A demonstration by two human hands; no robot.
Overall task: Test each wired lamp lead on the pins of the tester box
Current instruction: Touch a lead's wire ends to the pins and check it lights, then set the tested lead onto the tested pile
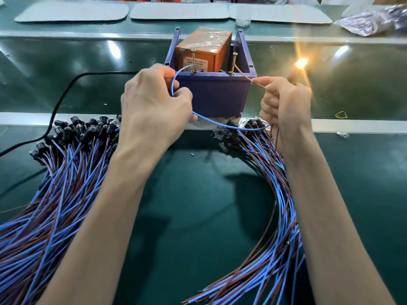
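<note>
The tester box, a purple bin [211, 93] with an orange unit [204, 49] inside, stands at the middle of the bench. Two screw pins rise at its front: the left pin [193, 59] and the right pin [234, 62]. My left hand [154, 102] pinches a blue wire [176, 73] whose tip touches the left pin. My right hand [284, 102] pinches a brown wire [244, 75] that reaches the right pin, and it also holds the lamp [301, 62], which glows bright orange above my fist.
A big pile of blue and brown lamp leads [55, 183] with black sockets lies at the left. A second pile of leads [275, 205] curves along the right. A black cable [66, 93] runs left from the box. A yellow rubber band [341, 115] lies on the right rail.
</note>
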